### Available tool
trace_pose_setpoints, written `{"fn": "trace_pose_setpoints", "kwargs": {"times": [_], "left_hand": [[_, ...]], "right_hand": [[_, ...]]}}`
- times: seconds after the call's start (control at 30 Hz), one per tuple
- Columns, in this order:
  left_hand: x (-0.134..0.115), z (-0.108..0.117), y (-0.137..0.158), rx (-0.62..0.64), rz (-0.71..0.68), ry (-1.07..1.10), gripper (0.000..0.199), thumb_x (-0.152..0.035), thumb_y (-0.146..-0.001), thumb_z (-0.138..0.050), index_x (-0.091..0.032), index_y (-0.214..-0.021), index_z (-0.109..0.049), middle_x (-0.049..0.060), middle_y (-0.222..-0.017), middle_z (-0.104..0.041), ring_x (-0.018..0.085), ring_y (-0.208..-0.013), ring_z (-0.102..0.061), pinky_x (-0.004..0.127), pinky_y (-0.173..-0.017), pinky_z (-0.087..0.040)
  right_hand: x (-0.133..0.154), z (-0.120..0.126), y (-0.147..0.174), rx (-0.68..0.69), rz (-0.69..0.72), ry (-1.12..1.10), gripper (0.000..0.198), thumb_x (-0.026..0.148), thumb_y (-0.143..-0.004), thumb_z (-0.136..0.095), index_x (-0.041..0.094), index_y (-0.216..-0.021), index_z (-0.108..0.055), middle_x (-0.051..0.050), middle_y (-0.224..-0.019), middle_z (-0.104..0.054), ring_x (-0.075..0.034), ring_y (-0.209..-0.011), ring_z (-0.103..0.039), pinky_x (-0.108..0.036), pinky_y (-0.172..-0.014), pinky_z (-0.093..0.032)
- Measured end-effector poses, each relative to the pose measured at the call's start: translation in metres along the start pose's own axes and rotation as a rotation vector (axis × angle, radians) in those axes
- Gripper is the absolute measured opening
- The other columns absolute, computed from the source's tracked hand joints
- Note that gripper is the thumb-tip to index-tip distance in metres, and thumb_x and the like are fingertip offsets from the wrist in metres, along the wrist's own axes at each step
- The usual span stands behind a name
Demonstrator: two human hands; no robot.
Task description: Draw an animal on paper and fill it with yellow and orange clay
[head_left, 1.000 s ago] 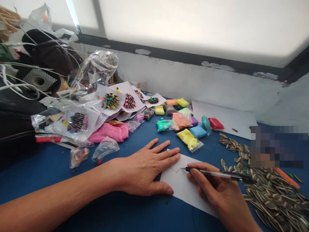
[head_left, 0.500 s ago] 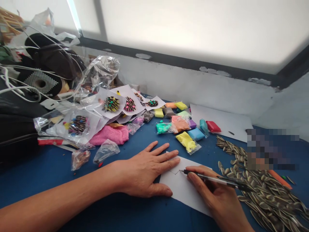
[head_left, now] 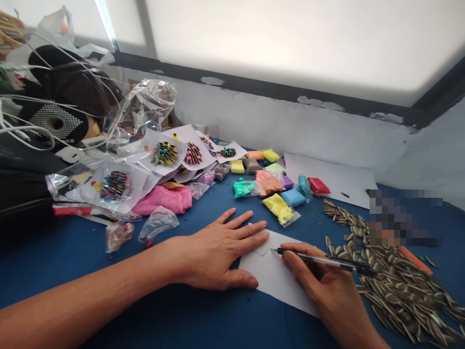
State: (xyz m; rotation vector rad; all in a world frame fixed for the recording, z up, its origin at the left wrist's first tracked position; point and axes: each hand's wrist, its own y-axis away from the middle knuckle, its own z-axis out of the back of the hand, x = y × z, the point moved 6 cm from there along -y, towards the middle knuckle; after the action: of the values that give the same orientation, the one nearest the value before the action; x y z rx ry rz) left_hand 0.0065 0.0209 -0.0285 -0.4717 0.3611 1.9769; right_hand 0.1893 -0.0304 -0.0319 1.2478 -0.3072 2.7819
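A sheet of white paper (head_left: 279, 286) lies on the blue table, with a thin zigzag pen line near its upper left part. My left hand (head_left: 221, 254) rests flat with its fingers spread, the fingertips pressing on the paper's left edge. My right hand (head_left: 319, 276) grips a black pen (head_left: 327, 260) with a clear barrel, its tip at the right end of the drawn line. Just right of this hand spreads a heap of striped sunflower seeds (head_left: 403, 286).
Small packets of coloured clay, among them a yellow packet (head_left: 279, 209), sit beyond the paper. Seed-decorated paper pieces (head_left: 166, 154), a pink cloth (head_left: 167, 199) and plastic bags crowd the left. A larger white sheet (head_left: 327, 172) lies by the wall; an orange stick (head_left: 416, 260) is among the seeds.
The pen tip has moved slightly right and the drawn line is a little longer. My left hand stays on the paper; the whole view has shifted slightly.
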Motion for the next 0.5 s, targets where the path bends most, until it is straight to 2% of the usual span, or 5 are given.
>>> {"fn": "trace_pose_setpoints", "kwargs": {"times": [0.1, 0.2, 0.5], "left_hand": [[0.0, 0.0, 0.0, 0.006, 0.005, -0.001, 0.078, -0.064, -0.091, -0.043, -0.028, -0.154, -0.016, 0.004, -0.16, -0.011, 0.033, -0.148, -0.003, 0.058, -0.118, -0.002], [0.0, 0.0, 0.0, 0.016, 0.008, -0.001, 0.078, -0.065, -0.091, -0.043, -0.028, -0.154, -0.015, 0.004, -0.16, -0.011, 0.033, -0.148, -0.003, 0.058, -0.118, -0.001], [0.0, 0.0, -0.001, 0.036, 0.019, -0.004, 0.08, -0.065, -0.09, -0.045, -0.028, -0.154, -0.015, 0.004, -0.16, -0.01, 0.035, -0.148, -0.003, 0.059, -0.118, -0.001]], "right_hand": [[-0.001, 0.001, 0.0, -0.005, -0.007, 0.011, 0.034, 0.054, -0.082, -0.062, 0.024, -0.093, -0.075, -0.001, -0.061, -0.067, -0.015, -0.049, -0.057, -0.024, -0.038, -0.041], [0.001, 0.004, -0.001, -0.011, 0.002, 0.02, 0.033, 0.054, -0.081, -0.062, 0.025, -0.089, -0.075, 0.001, -0.053, -0.061, -0.015, -0.046, -0.054, -0.024, -0.037, -0.041], [0.008, 0.014, -0.003, -0.031, 0.046, 0.057, 0.027, 0.048, -0.081, -0.062, 0.025, -0.084, -0.075, -0.002, -0.069, -0.073, -0.015, -0.052, -0.063, -0.023, -0.042, -0.048]]}}
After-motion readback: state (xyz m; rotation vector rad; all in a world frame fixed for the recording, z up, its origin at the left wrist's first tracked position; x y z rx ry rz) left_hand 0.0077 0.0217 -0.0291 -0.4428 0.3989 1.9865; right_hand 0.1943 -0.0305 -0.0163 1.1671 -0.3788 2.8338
